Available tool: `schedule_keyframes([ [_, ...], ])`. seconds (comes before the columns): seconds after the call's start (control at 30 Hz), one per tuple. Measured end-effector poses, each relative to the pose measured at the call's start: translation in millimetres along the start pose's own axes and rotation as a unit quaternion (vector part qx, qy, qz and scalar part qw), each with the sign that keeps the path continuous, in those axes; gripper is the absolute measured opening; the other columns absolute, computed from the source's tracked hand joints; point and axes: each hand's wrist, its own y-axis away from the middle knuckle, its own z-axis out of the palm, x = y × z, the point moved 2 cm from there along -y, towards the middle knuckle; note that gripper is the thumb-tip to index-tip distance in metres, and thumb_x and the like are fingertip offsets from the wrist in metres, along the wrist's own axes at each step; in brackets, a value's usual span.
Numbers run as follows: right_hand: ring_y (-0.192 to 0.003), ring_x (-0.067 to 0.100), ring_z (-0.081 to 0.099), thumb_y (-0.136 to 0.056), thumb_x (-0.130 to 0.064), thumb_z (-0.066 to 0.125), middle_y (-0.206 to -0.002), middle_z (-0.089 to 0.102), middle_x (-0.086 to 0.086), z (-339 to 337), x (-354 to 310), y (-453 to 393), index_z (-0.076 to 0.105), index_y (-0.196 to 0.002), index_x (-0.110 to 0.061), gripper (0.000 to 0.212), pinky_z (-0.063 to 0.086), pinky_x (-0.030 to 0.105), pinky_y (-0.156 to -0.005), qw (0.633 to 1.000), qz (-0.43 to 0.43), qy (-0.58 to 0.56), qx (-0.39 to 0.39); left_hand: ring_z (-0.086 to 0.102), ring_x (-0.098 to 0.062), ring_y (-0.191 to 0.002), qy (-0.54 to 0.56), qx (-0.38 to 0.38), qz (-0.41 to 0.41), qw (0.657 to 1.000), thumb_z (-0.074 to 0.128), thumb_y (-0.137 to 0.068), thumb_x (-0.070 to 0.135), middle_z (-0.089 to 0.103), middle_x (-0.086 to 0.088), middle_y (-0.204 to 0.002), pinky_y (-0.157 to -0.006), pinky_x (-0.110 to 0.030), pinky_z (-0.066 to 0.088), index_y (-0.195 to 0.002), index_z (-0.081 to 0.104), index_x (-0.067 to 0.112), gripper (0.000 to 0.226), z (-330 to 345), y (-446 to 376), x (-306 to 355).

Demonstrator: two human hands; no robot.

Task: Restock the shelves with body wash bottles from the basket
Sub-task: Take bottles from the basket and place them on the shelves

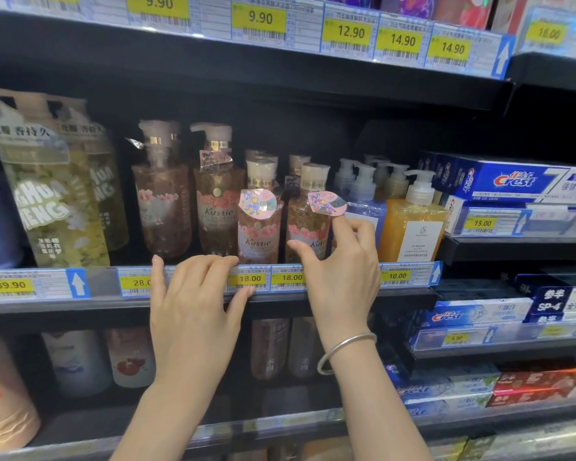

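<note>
Pink Kustie body wash bottles stand in a row on the middle shelf (pixel 409 296): two tall pump bottles (pixel 217 207) and, in front, two smaller ones (pixel 260 227), (pixel 305 224) with round pink tags. My left hand (pixel 193 301) rests with spread fingers on the price rail in front of the left small bottle and holds nothing. My right hand (pixel 340 271) is at the right small bottle, thumb against its label and index fingertip touching its pink tag. A silver bangle sits on that wrist. No basket is in view.
Yellow-green refill pouches (pixel 47 194) fill the shelf's left end. Blue pump bottles (pixel 363 194) and an orange one (pixel 413 224) stand to the right, then Crest toothpaste boxes (pixel 512 181). The upper shelf's edge (pixel 260 61) hangs low overhead. More bottles (pixel 130 357) sit on the shelf below.
</note>
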Motion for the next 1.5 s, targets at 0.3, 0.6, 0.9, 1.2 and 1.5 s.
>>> schedule_keyframes([
  [0.3,-0.102,0.019,0.059,-0.084,-0.032,0.069,-0.108,0.065,0.003,-1.7,-4.1,-7.4,0.062,-0.109,-0.012,0.033,0.039,0.019,-0.078,0.997,-0.060,-0.022,0.032,0.061,-0.026,-0.101,0.005,-0.002,-0.002,1.000,0.079,-0.071,0.028,0.067,-0.003,-0.103,-0.111,-0.054,0.021,-0.105,0.067,0.015,0.038,1.0,-0.2,-0.6],
  [0.6,-0.086,0.023,0.061,-0.075,-0.036,0.079,-0.094,0.067,0.004,1.5,-7.4,-9.1,0.066,-0.095,-0.013,0.033,0.048,0.030,-0.071,0.991,-0.090,0.042,0.091,0.061,-0.026,-0.101,0.012,0.004,0.001,1.000,0.079,-0.072,0.026,0.066,-0.003,-0.102,-0.111,-0.056,0.022,-0.105,0.067,0.014,0.038,0.6,1.1,-0.3],
  [0.9,-0.103,0.028,0.051,-0.090,-0.032,0.063,-0.116,0.058,0.010,-15.6,16.7,-33.1,0.062,-0.117,-0.014,0.033,0.050,0.036,-0.080,0.986,-0.042,0.062,0.147,0.062,-0.027,-0.100,0.013,-0.001,-0.001,1.000,0.080,-0.071,0.026,0.066,-0.004,-0.103,-0.111,-0.055,0.021,-0.105,0.067,0.014,0.038,0.9,0.7,-0.7],
  [1.2,-0.099,0.034,0.053,-0.081,-0.044,0.067,-0.110,0.061,0.014,-9.8,2.7,-52.5,0.054,-0.113,-0.008,0.049,0.038,0.043,-0.080,0.979,-0.005,0.170,0.113,0.061,-0.026,-0.102,0.009,-0.003,-0.002,1.000,0.079,-0.072,0.026,0.066,-0.004,-0.104,-0.112,-0.055,0.020,-0.106,0.067,0.014,0.039,1.2,1.4,-0.2],
  [1.5,-0.105,0.025,0.053,-0.084,-0.047,0.063,-0.109,0.063,0.006,-19.3,8.3,-60.6,0.057,-0.112,-0.015,0.044,0.029,0.039,-0.086,0.987,0.007,0.143,0.070,0.060,-0.027,-0.101,0.010,0.005,-0.002,1.000,0.080,-0.071,0.025,0.065,-0.004,-0.104,-0.111,-0.057,0.022,-0.106,0.067,0.014,0.039,2.8,1.6,-0.2],
])
